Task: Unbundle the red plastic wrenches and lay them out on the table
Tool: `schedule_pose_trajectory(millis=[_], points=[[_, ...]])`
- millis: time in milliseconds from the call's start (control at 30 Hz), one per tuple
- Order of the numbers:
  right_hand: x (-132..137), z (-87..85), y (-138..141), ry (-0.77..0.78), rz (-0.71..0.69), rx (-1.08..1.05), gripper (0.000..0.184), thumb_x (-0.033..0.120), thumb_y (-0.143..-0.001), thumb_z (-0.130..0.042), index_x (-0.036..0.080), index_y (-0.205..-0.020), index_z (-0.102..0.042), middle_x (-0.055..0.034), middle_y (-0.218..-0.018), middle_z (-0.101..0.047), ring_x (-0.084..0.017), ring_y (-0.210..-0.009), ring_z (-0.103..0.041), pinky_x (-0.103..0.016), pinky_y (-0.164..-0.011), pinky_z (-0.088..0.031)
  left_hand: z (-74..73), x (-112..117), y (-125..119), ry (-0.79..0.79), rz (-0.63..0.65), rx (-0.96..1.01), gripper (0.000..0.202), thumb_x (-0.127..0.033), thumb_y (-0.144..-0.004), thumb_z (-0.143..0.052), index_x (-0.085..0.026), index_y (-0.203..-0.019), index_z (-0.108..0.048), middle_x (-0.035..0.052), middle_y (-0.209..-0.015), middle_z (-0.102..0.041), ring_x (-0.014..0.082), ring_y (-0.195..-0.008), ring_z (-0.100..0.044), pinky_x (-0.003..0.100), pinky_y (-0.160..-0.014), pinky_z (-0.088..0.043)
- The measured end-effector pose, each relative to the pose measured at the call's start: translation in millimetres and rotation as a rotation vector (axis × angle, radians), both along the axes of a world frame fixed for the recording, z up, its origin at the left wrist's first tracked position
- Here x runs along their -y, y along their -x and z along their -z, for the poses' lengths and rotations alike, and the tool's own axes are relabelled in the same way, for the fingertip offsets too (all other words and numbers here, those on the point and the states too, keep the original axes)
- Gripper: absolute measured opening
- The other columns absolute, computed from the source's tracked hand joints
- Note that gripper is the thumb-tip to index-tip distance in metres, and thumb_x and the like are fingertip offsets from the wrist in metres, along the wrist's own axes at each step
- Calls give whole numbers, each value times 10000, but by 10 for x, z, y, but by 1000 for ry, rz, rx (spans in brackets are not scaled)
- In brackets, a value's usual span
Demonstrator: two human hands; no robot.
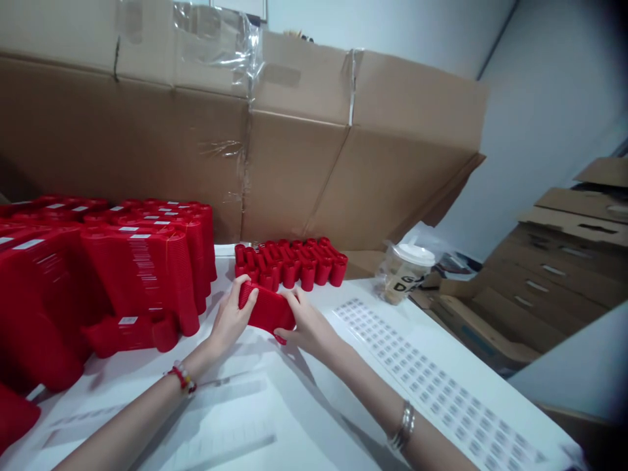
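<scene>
One short stack of nested red plastic cups (267, 309) lies on its side, held off to the near edge of the work between two hands, just above the white table (118, 399). The left hand (230, 320) wraps the stack's left end, curling over its top edge, while the right hand (307, 324) closes on the right end from the other side, so the stack is pressed between them with both palms turned inward. A beaded bracelet (182, 378) circles the left wrist, and silver bangles (405, 426) sit on the right forearm. Just behind the hands, a tight group of short upright red cup stacks (289, 265) stands on the table. To the left, long red stacks with small white labels (142, 275) lie piled close beside the left hand. A sheet of small printed stickers (432, 379) lies along the table to the right, beneath and beyond the right forearm. Farther right stands a takeaway cup with a white lid (409, 271), with flattened cardboard boxes (530, 294) beyond the table, and a large brown cardboard sheet (294, 163) rises behind everything.
</scene>
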State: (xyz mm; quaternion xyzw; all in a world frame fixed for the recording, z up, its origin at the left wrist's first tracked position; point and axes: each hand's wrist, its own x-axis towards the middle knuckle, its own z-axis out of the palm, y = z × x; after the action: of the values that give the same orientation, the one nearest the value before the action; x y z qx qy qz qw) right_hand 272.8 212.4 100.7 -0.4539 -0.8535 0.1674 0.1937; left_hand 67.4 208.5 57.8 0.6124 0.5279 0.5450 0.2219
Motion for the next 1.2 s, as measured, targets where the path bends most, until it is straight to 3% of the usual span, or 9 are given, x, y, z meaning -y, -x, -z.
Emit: schedule_pose_trajectory(millis=[300, 600, 667, 733, 800, 933, 1000, 1133, 1200], points=[[53, 418, 37, -65, 15, -12, 638, 70, -812, -628, 154, -1412, -430, -192, -1351, -432, -354, -1260, -480, -491, -1022, -484, 383, 38, 276, 40, 188, -84, 484, -436, -995, -559, -193, -1407, -483, 128, -1345, -574, 286, -1189, -598, 550, -1037, -484], [140, 392, -48, 70, -118, -94, 848, 181, -858, -638, 285, -1586, -217, -158, -1538, -360, -323, -1226, -552, -474, -949, -522, 529, 159, 574, 66, 348, -154, 575, -384, -935, -665, -202, -1434, -443, 120, -1304, -579, 269, -1089, -632, 501, -935, -553], [153, 406, -114, 137, -135, -147, 948, 201, -849, -666, 310, -1603, -102, -165, -1566, -334, -274, -1124, -620, -409, -872, -555, 560, 174, 612, 90, 363, -160, 590, -386, -938, -661, -202, -1446, -425, 105, -1224, -612, 253, -1028, -651, 484, -904, -567], [144, 441, -162, 215, -146, -192, 1073, 222, -818, -725, 292, -1606, 1, -177, -1473, -461, -220, -937, -674, -353, -756, -572, 582, 192, 652, 113, 375, -181, 635, -386, -929, -675, -205, -1469, -394, 87, -1154, -631, 241, -975, -659, 491, -904, -562], [121, 481, -182, 277, -160, -224, 1065, 192, -773, -769, 249, -1594, -92, -128, -1271, -624, -204, -835, -679, -336, -721, -566, 596, 205, 689, 130, 386, -208, 688, -382, -918, -689, -212, -1494, -353, 86, -1151, -630, 239, -957, -658, 495, -904, -560], [80, 507, -175, 315, -196, -277, 553, 84, -739, -729, 226, -1252, -578, -51, -1100, -683, -251, -987, -664, -354, -833, -548, 614, 204, 722, 126, 378, -251, 709, -373, -908, -694, -224, -1499, -331, 121, -1296, -573, 277, -1081, -630, 518, -947, -540], [67, 495, -186, 311, -174, -308, 501, 131, -764, -735, 227, -1231, -583, -74, -1175, -646, -275, -1069, -636, -383, -868, -548, 628, 199, 712, 111, 353, -273, 678, -374, -907, -691, -218, -1478, -360, 128, -1339, -550, 295, -1144, -603, 544, -992, -507], [29, 458, -238, 298, -117, -376, 785, 338, -815, -779, 254, -1473, -359, -139, -1414, -485, -290, -1248, -549, -443, -989, -518, 652, 217, 672, 91, 325, -309, 561, -379, -935, -653, -197, -1417, -433, 115, -1278, -585, 279, -1112, -613, 518, -963, -520], [4, 432, -246, 292, -126, -402, 700, 373, -846, -759, 268, -1437, -399, -114, -1392, -510, -260, -1222, -568, -443, -1023, -500, 644, 237, 660, 92, 324, -317, 531, -386, -943, -644, -192, -1398, -451, 111, -1253, -597, 268, -1081, -625, 496, -932, -536]])
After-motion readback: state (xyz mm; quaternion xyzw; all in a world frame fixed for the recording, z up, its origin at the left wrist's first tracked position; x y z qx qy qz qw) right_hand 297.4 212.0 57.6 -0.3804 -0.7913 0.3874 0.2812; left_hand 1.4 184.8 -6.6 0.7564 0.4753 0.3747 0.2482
